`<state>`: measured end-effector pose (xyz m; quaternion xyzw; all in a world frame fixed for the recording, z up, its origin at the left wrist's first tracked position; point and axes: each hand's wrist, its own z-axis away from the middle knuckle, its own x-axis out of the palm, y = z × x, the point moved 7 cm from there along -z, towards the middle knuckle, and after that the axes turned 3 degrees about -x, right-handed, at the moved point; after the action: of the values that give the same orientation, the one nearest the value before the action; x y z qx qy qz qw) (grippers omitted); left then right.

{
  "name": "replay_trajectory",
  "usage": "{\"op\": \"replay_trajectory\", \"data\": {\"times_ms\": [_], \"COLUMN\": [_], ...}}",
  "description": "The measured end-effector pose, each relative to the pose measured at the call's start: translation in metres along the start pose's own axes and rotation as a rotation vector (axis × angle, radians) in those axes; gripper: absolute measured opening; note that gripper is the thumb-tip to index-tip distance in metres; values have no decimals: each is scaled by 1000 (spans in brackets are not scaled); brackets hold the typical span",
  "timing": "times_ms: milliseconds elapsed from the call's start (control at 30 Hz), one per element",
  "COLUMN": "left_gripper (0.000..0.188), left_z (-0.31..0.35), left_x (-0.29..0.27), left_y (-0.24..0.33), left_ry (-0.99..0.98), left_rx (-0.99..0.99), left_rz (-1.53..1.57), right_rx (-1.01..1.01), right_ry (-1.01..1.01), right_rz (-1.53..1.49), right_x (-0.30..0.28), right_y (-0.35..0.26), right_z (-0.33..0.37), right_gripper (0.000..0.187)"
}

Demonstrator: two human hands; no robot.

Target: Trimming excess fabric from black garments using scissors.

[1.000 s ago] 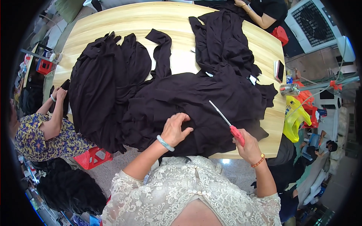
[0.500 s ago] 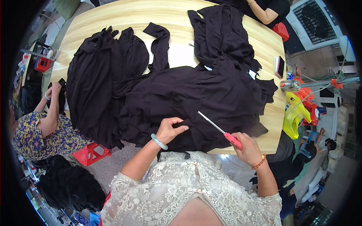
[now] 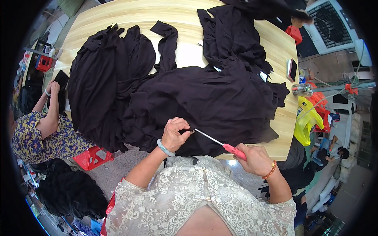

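Note:
A black garment (image 3: 220,94) lies spread over the near part of the table. My left hand (image 3: 175,134) pinches a small edge of this cloth between thumb and fingers, close to the table's near edge. In my right hand (image 3: 256,160) is a screwdriver (image 3: 235,152) with a red handle and a thin metal shaft. Its tip points left and meets the cloth at my left fingertips; whether it is inside a fold I cannot tell.
More black garments are heaped on the wooden table (image 3: 118,13) at left and far right. A phone (image 3: 291,70) lies by the right edge, near a yellow bag (image 3: 305,122). On the left a co-worker in a flowered top (image 3: 51,137) handles black cloth; another person's dark cloth shows at the far right.
The screwdriver has come left and down, its tip now at my left fingertips. My left hand has drawn the cloth edge slightly up. Across the table, black cloth has been lifted and swung.

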<state>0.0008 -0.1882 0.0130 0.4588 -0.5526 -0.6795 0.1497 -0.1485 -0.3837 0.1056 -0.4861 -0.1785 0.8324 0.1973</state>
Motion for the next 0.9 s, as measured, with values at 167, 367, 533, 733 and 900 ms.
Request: {"op": "replay_trajectory", "data": {"times_ms": [167,367,533,733,900], "left_gripper": [9,12,23,21,20], "left_z": [1,11,54,77,76], "left_x": [2,4,9,-28,-23], "left_y": [-9,-21,-57,-65,-53], "left_ry": [-25,-142,-422,-232,-160], "left_rx": [-119,-238,-520,-560,-591], "left_rz": [219,336,384,370,456], "right_rx": [21,11,12,-31,-72], "right_ry": [-56,-29,3,-82,-123], "right_rz": [38,-68,-97,-63,-39], "right_x": [2,5,11,15,13], "right_y": [-7,-4,3,-9,-20], "right_z": [-1,-2,0,-9,-20], "right_gripper": [19,22,25,27,26]}}
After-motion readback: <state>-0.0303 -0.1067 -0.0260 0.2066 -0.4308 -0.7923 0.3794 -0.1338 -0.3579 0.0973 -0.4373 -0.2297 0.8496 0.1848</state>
